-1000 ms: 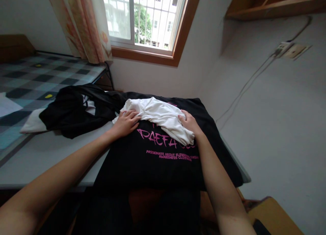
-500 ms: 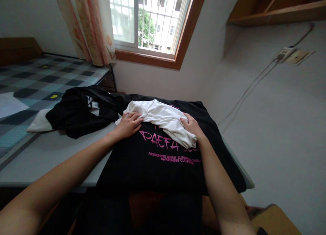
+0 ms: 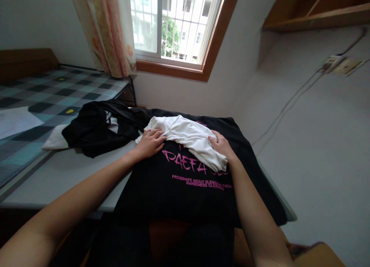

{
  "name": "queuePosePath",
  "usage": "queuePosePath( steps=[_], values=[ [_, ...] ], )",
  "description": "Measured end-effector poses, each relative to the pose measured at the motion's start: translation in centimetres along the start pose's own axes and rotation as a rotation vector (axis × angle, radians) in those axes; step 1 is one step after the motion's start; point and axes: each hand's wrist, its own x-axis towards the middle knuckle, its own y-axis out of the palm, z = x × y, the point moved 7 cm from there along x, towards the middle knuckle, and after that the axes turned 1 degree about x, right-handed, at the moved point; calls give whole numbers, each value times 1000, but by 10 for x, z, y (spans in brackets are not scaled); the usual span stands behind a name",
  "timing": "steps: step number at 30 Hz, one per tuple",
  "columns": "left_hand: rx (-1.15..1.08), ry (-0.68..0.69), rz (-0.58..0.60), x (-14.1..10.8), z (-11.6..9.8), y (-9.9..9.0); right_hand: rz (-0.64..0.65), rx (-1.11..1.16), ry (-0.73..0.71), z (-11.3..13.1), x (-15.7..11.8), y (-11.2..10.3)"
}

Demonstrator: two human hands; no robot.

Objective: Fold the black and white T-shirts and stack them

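Note:
A bunched white cloth garment point(image 3: 185, 132) lies across a black garment with pink lettering point(image 3: 173, 199), which is spread over the table. My left hand point(image 3: 150, 142) rests flat on the left end of the white garment, fingers stretched out and partly on the black fabric. On the other side, my right hand point(image 3: 222, 144) lies on the right part of the white garment with its fingers extended over the edge. Neither hand is closed around the cloth. Part of the pink print is covered by the white garment.
Left of my arm, a crumpled black garment with white parts point(image 3: 100, 130) lies on the white tabletop point(image 3: 72, 178). Beyond it is a bed with a checked cover point(image 3: 95, 87) and a white sheet of paper point(image 3: 19, 120). The wall point(image 3: 312, 151) borders the table's right side.
The whole view has shifted slightly, so everything appears a little further right and lower. Both hands and the white garment stay in the same places on the black garment.

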Motion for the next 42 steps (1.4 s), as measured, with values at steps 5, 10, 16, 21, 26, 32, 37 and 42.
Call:
queuePosePath(
  steps=[5, 10, 16, 21, 26, 32, 37, 42],
  values=[
    [0, 2, -8, 0, 0, 0, 2, 15, -5, -1, 0, 0],
    [12, 14, -14, 0, 0, 0, -4, 8, -11, -1, 1, 1],
    [9, 12, -9, 0, 0, 1, 8, 10, 3, 1, -1, 1],
    [1, 6, -3, 0, 1, 1, 7, -1, 12, 2, -1, 0],
    [-1, 6, -2, 0, 0, 0, 17, 2, 11, 0, 0, 1],
    [-3, 7, -3, 0, 0, 1, 17, 14, 13, 0, -1, 0],
    [-11, 3, -9, 0, 0, 0, 22, 6, 23, 2, -1, 0],
    [-12, 2, -6, 0, 0, -1, 17, 13, 16, 2, 0, 0]
  ],
)
